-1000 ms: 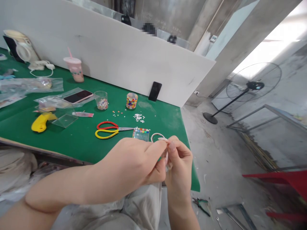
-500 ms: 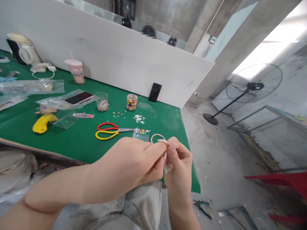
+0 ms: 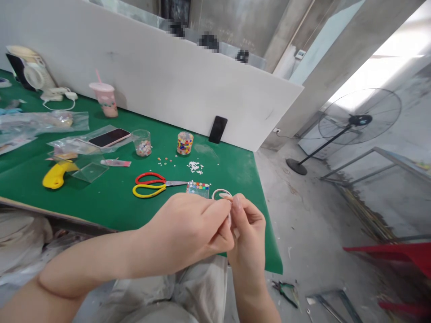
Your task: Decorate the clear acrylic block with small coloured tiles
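Note:
My left hand (image 3: 198,224) is closed, its fingertips pinched against those of my right hand (image 3: 247,226) over the near right edge of the table. My right hand is pinched too, thumb against fingers. A small whitish bit shows between them, but the fingers hide most of it and I cannot tell its kind. Just beyond the fingertips is a white ring (image 3: 215,191). Beside it lies a clear square piece (image 3: 198,190) edged with coloured mosaic tiles. Scissors (image 3: 150,185) with one red and one yellow handle point towards that piece.
On the green table (image 3: 232,167) are white bits (image 3: 195,168), a mosaic-covered cup (image 3: 185,144), a clear cup of tiles (image 3: 142,144), a phone (image 3: 109,137), a yellow tool (image 3: 55,174) and a pink drink cup (image 3: 107,101). A black phone (image 3: 218,129) leans on the white partition (image 3: 175,85).
Both hands have shifted slightly left, still pinched together. The whitish material that hung below the fingertips is now mostly hidden. The view has moved a little.

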Demonstrator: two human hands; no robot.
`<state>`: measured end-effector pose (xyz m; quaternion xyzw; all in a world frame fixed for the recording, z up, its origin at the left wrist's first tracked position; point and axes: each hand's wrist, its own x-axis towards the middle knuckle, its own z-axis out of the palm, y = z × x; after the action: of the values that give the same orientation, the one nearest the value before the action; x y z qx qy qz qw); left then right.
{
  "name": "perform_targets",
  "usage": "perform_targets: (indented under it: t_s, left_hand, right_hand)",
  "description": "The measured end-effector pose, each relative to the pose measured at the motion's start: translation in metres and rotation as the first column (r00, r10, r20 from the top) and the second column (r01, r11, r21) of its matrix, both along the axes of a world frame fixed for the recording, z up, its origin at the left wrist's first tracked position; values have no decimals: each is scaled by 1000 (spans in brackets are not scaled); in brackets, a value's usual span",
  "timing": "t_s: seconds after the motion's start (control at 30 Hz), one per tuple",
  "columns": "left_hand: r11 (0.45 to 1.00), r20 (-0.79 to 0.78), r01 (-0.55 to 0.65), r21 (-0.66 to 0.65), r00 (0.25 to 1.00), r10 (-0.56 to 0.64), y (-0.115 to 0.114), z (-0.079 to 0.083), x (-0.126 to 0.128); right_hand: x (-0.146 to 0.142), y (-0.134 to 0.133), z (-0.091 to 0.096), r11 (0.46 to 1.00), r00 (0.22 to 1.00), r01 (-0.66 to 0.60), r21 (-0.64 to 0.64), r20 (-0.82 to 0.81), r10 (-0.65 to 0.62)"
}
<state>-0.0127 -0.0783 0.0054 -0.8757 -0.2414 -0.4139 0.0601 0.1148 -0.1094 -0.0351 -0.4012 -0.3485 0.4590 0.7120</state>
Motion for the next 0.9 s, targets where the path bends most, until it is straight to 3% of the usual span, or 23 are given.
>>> perform_targets:
  t_s: [0.47, 0.73, 0.9]
  left_hand:
    - [996, 12, -23, -90, 1000, 24, 5, 5, -5]
    - [984, -80, 21, -175, 996, -35, 6, 5, -7]
    - [998, -57, -15, -59, 998, 11, 6, 2, -5]
  right_hand:
    - [1, 3, 1, 996, 992, -78, -33, -97, 75]
    - [2, 3, 2, 999, 998, -35, 10, -47, 36]
    - [0, 3, 3, 999, 1000, 0, 49, 28, -1]
